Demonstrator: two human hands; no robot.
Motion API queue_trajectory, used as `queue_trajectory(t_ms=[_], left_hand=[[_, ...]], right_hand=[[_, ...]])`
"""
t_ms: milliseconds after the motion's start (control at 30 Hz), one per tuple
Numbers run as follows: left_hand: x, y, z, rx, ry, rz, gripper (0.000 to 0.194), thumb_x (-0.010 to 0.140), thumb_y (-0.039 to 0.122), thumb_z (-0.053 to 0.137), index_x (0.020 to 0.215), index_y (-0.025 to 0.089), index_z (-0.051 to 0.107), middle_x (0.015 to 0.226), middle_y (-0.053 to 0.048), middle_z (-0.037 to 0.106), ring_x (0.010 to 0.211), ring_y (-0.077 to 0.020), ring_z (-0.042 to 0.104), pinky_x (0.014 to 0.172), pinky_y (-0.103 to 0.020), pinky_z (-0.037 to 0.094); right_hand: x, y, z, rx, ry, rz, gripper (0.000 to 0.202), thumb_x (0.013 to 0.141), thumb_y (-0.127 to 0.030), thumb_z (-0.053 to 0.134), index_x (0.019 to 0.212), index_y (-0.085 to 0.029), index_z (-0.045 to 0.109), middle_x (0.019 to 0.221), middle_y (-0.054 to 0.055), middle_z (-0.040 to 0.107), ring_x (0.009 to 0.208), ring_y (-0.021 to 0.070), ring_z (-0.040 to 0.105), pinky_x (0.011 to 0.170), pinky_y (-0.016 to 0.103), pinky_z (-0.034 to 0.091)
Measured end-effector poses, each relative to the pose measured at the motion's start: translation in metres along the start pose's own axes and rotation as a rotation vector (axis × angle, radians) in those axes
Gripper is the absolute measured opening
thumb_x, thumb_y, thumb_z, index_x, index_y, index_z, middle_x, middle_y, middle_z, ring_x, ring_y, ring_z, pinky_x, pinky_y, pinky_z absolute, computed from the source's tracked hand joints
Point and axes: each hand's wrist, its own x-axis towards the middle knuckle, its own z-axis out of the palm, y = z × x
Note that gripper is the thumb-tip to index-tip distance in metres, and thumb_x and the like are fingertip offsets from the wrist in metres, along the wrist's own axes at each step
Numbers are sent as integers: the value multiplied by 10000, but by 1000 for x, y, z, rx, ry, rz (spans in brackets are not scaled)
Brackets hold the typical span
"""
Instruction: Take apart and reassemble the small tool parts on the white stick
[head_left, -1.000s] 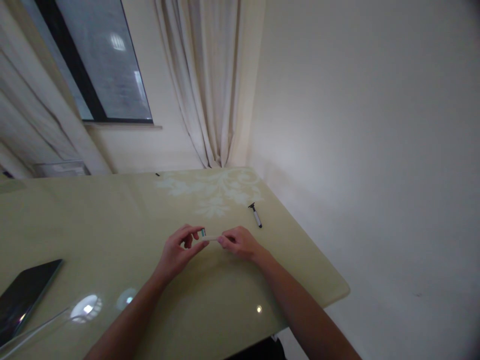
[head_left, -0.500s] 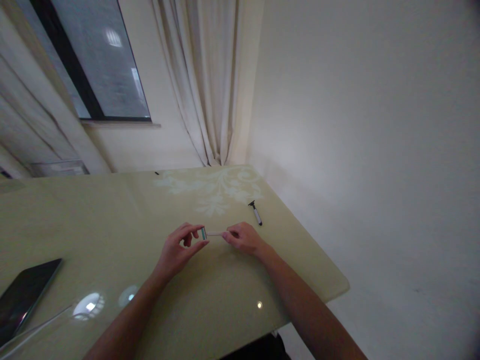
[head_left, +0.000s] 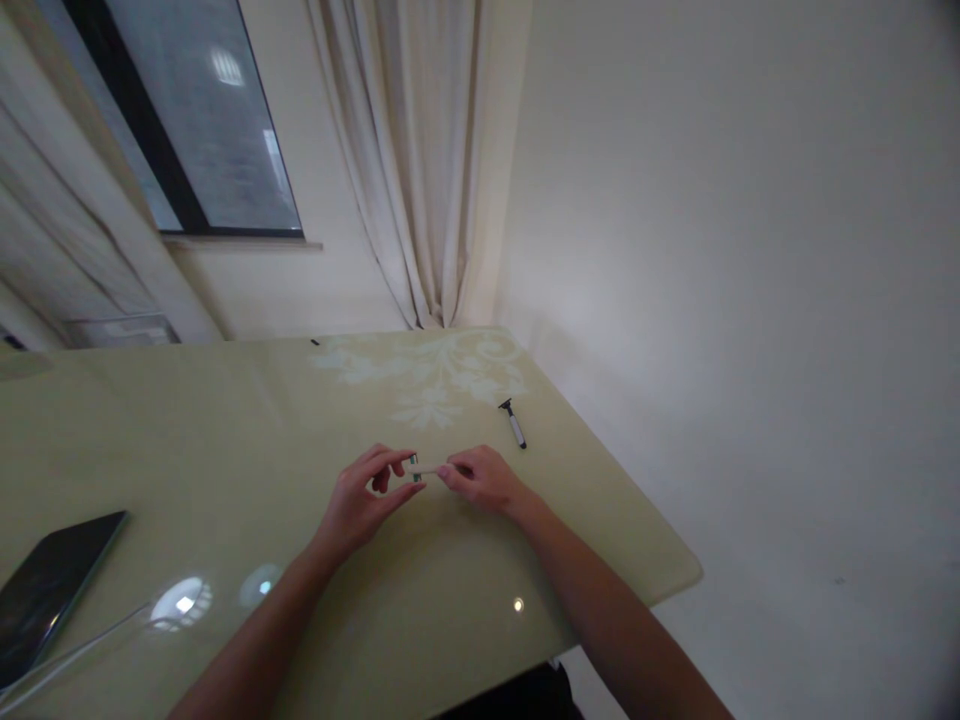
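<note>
Near the middle of the table, my left hand (head_left: 369,497) pinches a small green and dark razor head (head_left: 416,468) between thumb and forefinger. My right hand (head_left: 480,478) has its fingers closed on a thin pale stick (head_left: 430,469), whose left end lies across the razor head. The hands are a short distance apart, just above the tabletop. Beyond my right hand, a razor (head_left: 514,424) with a grey and black handle rests on the table, its dark head pointing away from me.
The glossy pale green table (head_left: 225,430) meets a wall on the right. A dark tablet-like device (head_left: 56,590) lies at the left, with a white cable (head_left: 90,642) beside it. A tiny black piece (head_left: 315,342) sits near the far edge.
The pale stick now overlaps the razor head, where before its tip met the head's right side. The razor head has moved slightly right and the hands are closer together.
</note>
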Motion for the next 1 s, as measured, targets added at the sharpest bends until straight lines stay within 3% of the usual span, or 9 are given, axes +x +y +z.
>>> queue_trajectory(t_ms=[133,300,1000], left_hand=[[0,2,0,4,11,-2,335,852,383,796,1148,236,742,822,11,619,584,-83,473,571,-212,454],[-1,4,1,6,-23,-3,340,855,384,792,1161,246,741,829,8,624,592,-89,478,579,-217,458],[-1,5,2,-36,-4,-21,333,838,367,806,1134,230,739,822,10,627,585,-86,485,560,-213,451]], right_hand=[[0,-2,-2,-41,20,32,514,964,-529,479,593,-175,489,559,-36,408,552,101,370,574,273,204],[-1,-5,-3,11,-23,29,522,989,-536,442,642,-174,587,574,-29,459,562,111,385,572,271,214],[1,-1,-1,-72,54,37,538,991,-564,458,631,-176,555,578,-27,446,566,109,385,577,274,199]])
